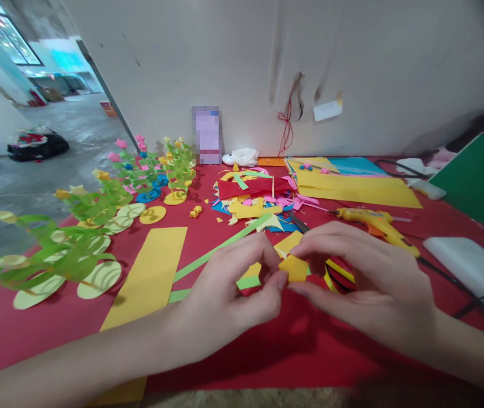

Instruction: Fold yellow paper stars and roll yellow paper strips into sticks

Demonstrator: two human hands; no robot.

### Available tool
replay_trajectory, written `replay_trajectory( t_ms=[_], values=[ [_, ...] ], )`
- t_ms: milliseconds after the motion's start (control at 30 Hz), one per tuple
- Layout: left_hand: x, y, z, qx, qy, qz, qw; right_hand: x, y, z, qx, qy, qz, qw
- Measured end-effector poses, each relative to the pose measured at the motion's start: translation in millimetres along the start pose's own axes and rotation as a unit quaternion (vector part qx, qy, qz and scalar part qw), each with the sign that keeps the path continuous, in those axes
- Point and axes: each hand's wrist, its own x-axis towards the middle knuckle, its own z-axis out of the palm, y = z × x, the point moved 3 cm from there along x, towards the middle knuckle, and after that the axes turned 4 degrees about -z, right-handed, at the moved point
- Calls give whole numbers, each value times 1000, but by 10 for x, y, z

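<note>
While both hands meet over red table (301, 345), left hand (229, 294) and right hand (365, 283) pinch folded yellow paper piece (295, 268) between fingertips, closed on it. Glue gun (373, 224) just beyond right hand; paper scrap pile (254, 198) behind; green paper plants (76, 238) far left; yellow strip (148, 277) beside left forearm.

The folded paper piece (294, 268) is yellow, over a red counter (233, 351). A long paper strip (151, 272) is yellow, the paper plants (59, 255) are green on pale yellow discs. The glue gun (373, 224) is yellow with an orange trigger, and the board (480, 181) is dark green.
</note>
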Motion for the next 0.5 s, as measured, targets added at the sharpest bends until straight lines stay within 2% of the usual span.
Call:
replay_trajectory(
  t_ms=[167, 233, 367, 500],
  values=[
    [15, -8, 1, 2, 5, -3, 1000, -5, 7, -2, 8, -3, -3, 1000],
    [23, -5, -10, 8, 5, -11, 1000, -5, 30, 3, 45, -20, 20, 999],
    [34, 20, -27, 37, -20, -16, 999, 4, 104, 38, 159, -87, 129, 975],
    [49, 51, -33, 66, -51, -6, 997, 10, 127, 75, 182, -190, 201, 944]
  ],
)
